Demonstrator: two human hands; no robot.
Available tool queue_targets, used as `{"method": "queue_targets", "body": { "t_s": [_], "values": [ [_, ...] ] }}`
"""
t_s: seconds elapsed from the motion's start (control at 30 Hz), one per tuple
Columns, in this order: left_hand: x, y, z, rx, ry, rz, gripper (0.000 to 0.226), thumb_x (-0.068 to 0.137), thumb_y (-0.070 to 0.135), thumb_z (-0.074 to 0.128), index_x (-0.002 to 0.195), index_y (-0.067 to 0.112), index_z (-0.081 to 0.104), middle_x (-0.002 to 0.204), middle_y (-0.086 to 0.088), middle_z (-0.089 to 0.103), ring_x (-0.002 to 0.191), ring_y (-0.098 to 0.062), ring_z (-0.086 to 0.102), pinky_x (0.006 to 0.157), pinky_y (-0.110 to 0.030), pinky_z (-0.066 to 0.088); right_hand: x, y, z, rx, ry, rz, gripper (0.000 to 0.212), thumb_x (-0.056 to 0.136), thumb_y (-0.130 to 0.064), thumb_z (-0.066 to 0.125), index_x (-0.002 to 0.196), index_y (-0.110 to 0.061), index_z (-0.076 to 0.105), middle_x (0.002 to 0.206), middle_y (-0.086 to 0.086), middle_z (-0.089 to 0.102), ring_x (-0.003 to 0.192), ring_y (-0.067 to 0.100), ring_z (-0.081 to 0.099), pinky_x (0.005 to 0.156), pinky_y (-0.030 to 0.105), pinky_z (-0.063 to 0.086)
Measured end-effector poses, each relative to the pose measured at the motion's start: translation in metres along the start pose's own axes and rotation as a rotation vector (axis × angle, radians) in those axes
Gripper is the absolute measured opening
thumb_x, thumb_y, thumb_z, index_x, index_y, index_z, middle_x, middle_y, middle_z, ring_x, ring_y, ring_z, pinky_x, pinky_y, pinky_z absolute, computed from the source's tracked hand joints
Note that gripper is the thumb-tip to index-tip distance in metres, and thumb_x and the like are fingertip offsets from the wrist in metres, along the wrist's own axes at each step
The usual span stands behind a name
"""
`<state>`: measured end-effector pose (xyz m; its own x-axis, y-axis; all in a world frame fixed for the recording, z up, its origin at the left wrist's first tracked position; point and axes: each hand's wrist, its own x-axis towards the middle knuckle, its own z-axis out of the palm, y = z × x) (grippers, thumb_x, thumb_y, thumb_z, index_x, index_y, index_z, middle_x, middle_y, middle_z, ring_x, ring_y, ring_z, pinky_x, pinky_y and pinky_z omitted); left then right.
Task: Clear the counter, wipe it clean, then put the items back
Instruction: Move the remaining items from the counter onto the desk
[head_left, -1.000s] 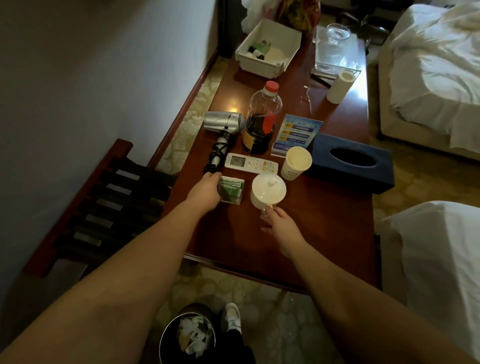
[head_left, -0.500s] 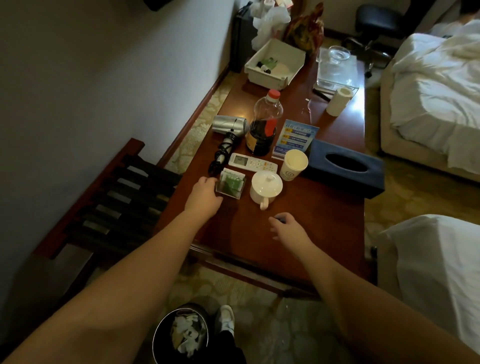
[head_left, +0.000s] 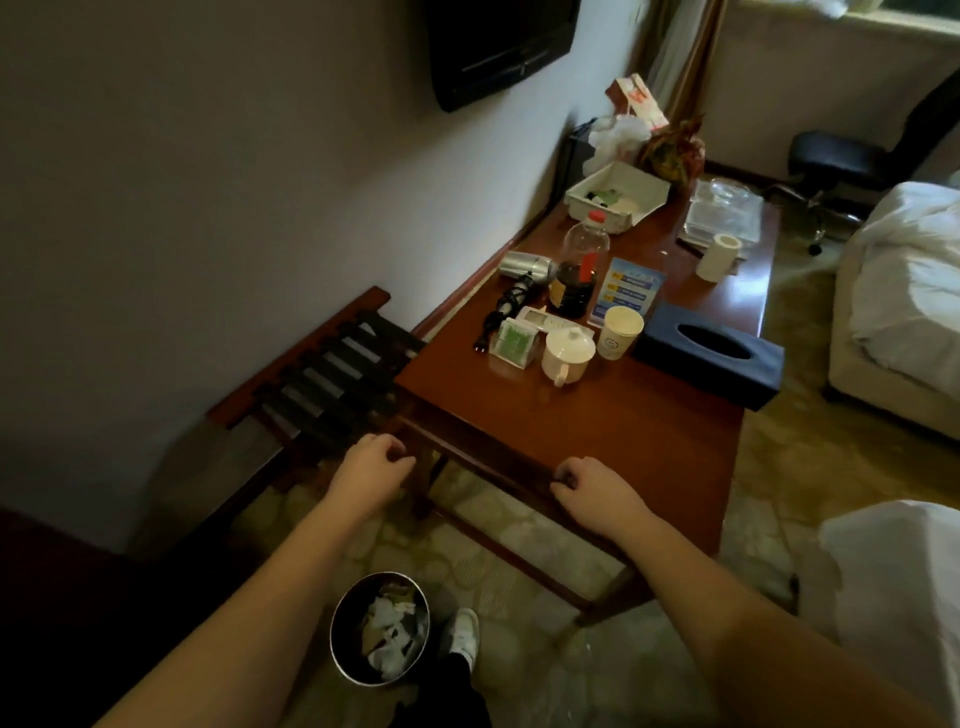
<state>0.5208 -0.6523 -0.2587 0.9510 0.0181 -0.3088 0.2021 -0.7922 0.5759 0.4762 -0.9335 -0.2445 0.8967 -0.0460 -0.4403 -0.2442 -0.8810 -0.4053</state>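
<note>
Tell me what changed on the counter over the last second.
Both hands let go and drew back: left hand off the green box, right hand away from the lidded cup, both empty now at the counter's near edge. Box, cup and the other items stayed put.

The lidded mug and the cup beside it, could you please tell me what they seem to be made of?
The lidded mug looks like glazed white ceramic: smooth, faintly glossy, with a knobbed lid and moulded handle. The cup looks like matte paper: thin rolled rim, printed smiley face.

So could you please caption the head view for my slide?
Both hands empty near the counter edge, items back.
</note>
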Motion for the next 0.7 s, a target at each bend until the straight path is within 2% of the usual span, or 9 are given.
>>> {"method": "queue_targets", "body": {
  "t_s": [0.1,0.2,0.27,0.4,0.5,0.6,0.7],
  "values": [
    [-0.057,-0.032,-0.023,-0.024,0.018,-0.058,0.033,0.093,0.037,0.059,0.122,0.02,0.06,0.124,0.002,0.051,0.099,-0.014,0.057,0.085,-0.034,0.054,-0.033,-0.022,0.019,-0.051,0.0,-0.115,0.034,0.095,-0.039,0.049,0.124,-0.023,0.056,0.122,-0.004,0.051,0.097,0.01,0.054,0.084,0.026,0.048],
    [-0.109,-0.059,-0.05,-0.024,0.056,-0.12,0.03,0.094,0.037,0.058,0.119,0.021,0.062,0.121,0.004,0.05,0.087,-0.005,0.053,0.066,-0.019,0.045,-0.06,-0.055,0.035,-0.096,-0.07,-0.232,0.034,0.096,-0.037,0.046,0.123,-0.021,0.057,0.121,-0.003,0.051,0.097,0.011,0.055,0.081,0.027,0.048],
    [-0.144,-0.073,-0.071,-0.044,0.097,-0.163,0.026,0.095,0.035,0.057,0.116,0.02,0.062,0.115,0.006,0.049,0.081,-0.002,0.051,0.059,-0.014,0.038,-0.074,-0.083,0.045,-0.135,-0.111,-0.328,0.03,0.096,-0.037,0.047,0.117,-0.019,0.059,0.115,-0.001,0.053,0.095,0.014,0.056,0.082,0.03,0.049],
    [-0.209,-0.103,-0.114,-0.061,0.24,-0.259,0.027,0.095,0.037,0.056,0.115,0.02,0.064,0.112,0.005,0.053,0.089,-0.008,0.055,0.068,-0.021,0.042,-0.099,-0.143,0.067,-0.175,-0.158,-0.49,0.029,0.096,-0.04,0.047,0.116,-0.023,0.058,0.113,-0.004,0.053,0.093,0.011,0.056,0.078,0.027,0.049],
    [-0.256,-0.127,-0.141,-0.118,0.337,-0.358,0.025,0.095,0.04,0.055,0.113,0.024,0.062,0.11,0.008,0.055,0.087,-0.006,0.058,0.064,-0.02,0.045,-0.12,-0.191,0.085,-0.139,-0.191,-0.605,0.028,0.097,-0.04,0.047,0.118,-0.025,0.058,0.114,-0.007,0.055,0.09,0.008,0.056,0.075,0.025,0.048],
    [-0.302,-0.142,-0.168,-0.185,0.463,-0.441,0.019,0.096,0.039,0.054,0.11,0.029,0.061,0.108,0.009,0.058,0.081,-0.006,0.06,0.06,-0.02,0.048,-0.145,-0.243,0.1,-0.127,-0.218,-0.715,0.026,0.098,-0.039,0.046,0.116,-0.026,0.059,0.107,-0.01,0.058,0.087,0.006,0.057,0.074,0.024,0.05],
    [-0.348,-0.16,-0.197,-0.29,0.57,-0.476,0.016,0.096,0.037,0.055,0.109,0.029,0.061,0.099,0.007,0.063,0.071,-0.011,0.062,0.055,-0.025,0.048,-0.171,-0.294,0.114,-0.098,-0.248,-0.827,0.024,0.098,-0.041,0.045,0.115,-0.028,0.057,0.099,-0.013,0.058,0.077,0.003,0.058,0.062,0.02,0.048]
  ]
}}
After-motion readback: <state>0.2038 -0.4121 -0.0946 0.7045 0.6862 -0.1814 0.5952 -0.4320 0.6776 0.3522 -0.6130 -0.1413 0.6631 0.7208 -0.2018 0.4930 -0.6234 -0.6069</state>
